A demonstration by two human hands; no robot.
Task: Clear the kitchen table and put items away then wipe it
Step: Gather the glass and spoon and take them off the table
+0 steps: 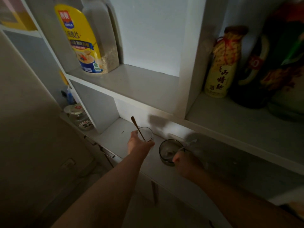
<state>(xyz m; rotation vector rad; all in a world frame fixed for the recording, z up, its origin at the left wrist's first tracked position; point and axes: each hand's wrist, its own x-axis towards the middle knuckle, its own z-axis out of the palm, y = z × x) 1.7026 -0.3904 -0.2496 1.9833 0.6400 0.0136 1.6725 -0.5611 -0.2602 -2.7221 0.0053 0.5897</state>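
Note:
My left hand (139, 143) is wrapped around a clear glass (146, 134) with a long brown spoon (137, 126) standing in it, held over the white lower shelf (115, 134) of a cabinet. To its right, my right hand (185, 163) grips the near rim of a dark glass bowl (166, 151), which has a pale spoon (184, 147) leaning out of it. The bowl rests on or just above the same shelf; the light is too dim to tell which.
A yellow-labelled oat container (85, 41) stands on the upper shelf (131, 83). A yellow bottle (222, 63) and dark jars (263, 71) fill the right compartment. A lidded glass jar (79, 116) sits at the left end. Cabinet handles (107, 152) lie below the shelf.

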